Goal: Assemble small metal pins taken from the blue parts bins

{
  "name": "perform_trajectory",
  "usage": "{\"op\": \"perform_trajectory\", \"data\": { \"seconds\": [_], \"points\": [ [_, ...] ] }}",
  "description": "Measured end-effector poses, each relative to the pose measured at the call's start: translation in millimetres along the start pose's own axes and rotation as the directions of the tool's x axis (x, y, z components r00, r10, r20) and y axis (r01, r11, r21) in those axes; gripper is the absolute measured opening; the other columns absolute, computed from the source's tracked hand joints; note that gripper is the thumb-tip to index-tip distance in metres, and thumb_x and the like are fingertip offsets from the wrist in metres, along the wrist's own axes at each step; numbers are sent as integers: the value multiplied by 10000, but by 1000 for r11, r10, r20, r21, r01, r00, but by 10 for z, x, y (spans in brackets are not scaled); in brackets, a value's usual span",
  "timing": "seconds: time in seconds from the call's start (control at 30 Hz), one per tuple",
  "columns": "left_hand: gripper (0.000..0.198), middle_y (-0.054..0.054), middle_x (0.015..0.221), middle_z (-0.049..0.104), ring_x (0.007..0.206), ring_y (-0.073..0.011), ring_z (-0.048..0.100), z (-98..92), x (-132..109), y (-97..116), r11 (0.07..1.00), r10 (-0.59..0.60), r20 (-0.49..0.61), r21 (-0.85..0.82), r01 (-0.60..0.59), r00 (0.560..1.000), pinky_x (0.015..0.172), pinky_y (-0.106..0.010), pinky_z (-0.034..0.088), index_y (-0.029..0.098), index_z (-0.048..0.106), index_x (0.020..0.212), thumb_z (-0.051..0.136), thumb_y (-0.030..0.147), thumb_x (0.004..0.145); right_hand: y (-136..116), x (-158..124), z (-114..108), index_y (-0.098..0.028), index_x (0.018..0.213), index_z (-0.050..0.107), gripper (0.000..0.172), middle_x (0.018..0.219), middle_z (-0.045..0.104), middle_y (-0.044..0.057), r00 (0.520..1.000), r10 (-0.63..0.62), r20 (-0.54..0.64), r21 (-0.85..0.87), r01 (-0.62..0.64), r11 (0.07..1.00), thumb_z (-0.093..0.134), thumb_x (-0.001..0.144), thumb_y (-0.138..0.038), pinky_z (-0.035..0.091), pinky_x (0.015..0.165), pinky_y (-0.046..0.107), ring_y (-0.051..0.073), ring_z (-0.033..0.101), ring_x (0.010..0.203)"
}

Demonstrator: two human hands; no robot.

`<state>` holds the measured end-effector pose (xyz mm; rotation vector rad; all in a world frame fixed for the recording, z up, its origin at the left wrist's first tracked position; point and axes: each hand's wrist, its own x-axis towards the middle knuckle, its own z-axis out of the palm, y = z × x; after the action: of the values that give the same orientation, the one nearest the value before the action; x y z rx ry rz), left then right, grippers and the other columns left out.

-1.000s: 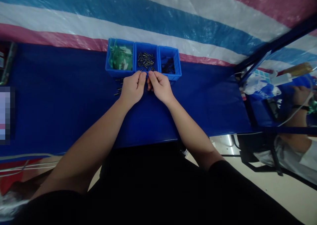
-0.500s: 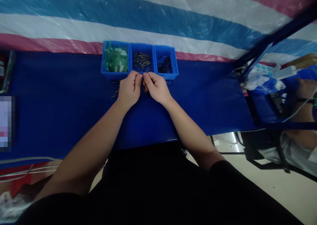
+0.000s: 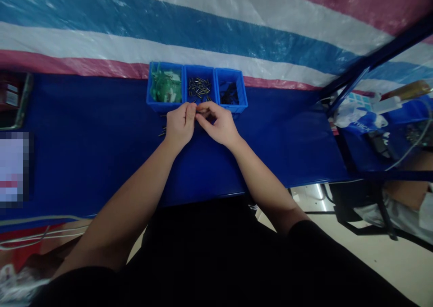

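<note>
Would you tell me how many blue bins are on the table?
3, side by side at the table's far edge: the left bin with green pieces, the middle bin with small metal pins, the right bin with dark parts.

Both my hands meet in front of three blue bins on the bench.

My left hand (image 3: 179, 126) and right hand (image 3: 218, 124) rest on the blue bench (image 3: 84, 140), fingertips together just below the middle bin (image 3: 199, 89); they seem to pinch something small between them, too tiny to make out. The middle bin holds small dark pins (image 3: 199, 87). The left bin (image 3: 164, 87) holds green parts, the right bin (image 3: 231, 90) dark ones. The three bins touch side by side. A few loose pins (image 3: 163, 130) lie on the bench just beside my left hand. A striped tarp (image 3: 216, 32) hangs behind the bench.
</note>
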<state>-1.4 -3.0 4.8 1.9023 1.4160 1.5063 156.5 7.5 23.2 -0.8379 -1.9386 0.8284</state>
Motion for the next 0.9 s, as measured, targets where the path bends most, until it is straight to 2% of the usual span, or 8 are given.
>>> {"op": "perform_trajectory", "data": {
  "seconds": [0.17, 0.23, 0.4, 0.53, 0.73, 0.9],
  "points": [
    [520, -14, 573, 517, 531, -117, 507, -15, -1, 25, 1000, 4, 8, -4, -4, 1000, 557, -291, 385, 189, 518, 679, 347, 520, 1043, -45, 0, 1, -151, 1027, 635, 204, 939, 668, 46, 999, -34, -39, -84, 30, 996, 528, 1004, -324, 494, 789, 268, 126, 613, 833],
    [489, -18, 596, 545, 549, -122, 526, -14, -7, 29, 1000, 6, 29, 5, -6, 1000, 562, -289, 387, 192, 527, 705, 358, 501, 1043, -65, 6, -10, -153, 972, 614, 241, 885, 644, 38, 998, -32, -58, -102, 26, 994, 483, 1030, -347, 475, 767, 263, 120, 590, 793],
    [296, -7, 690, 621, 600, -126, 578, 9, -30, 45, 999, 48, 37, -4, -48, 998, 601, -267, 442, 213, 587, 946, 489, 486, 1001, -41, 21, -37, -165, 822, 518, 425, 758, 570, 13, 990, 61, -129, -125, -77, 989, 359, 1064, -477, 425, 695, 262, 112, 524, 687],
    [285, -8, 747, 660, 653, -130, 627, 29, -42, 79, 996, 81, 60, -28, -79, 995, 657, -259, 491, 217, 571, 1111, 531, 469, 985, -16, 24, -40, -168, 779, 507, 511, 718, 568, 8, 976, 134, -169, -67, -147, 987, 340, 1045, -570, 412, 662, 265, 111, 524, 656],
    [300, -13, 735, 666, 638, -133, 635, 20, -33, 90, 993, 114, 65, -16, -113, 991, 662, -266, 504, 211, 584, 1171, 485, 444, 1010, -31, 19, -36, -168, 748, 525, 537, 702, 576, 13, 990, 96, -106, -98, -106, 990, 330, 1049, -567, 402, 660, 277, 116, 545, 650],
    [250, 11, 676, 623, 570, -123, 593, 29, -47, 60, 993, 110, 97, -51, -105, 989, 613, -265, 478, 217, 567, 1108, 488, 432, 1008, -8, 36, -16, -169, 707, 468, 540, 650, 487, -5, 979, 74, -190, -100, -95, 990, 354, 1039, -579, 342, 606, 268, 101, 462, 601]
  ]
}}
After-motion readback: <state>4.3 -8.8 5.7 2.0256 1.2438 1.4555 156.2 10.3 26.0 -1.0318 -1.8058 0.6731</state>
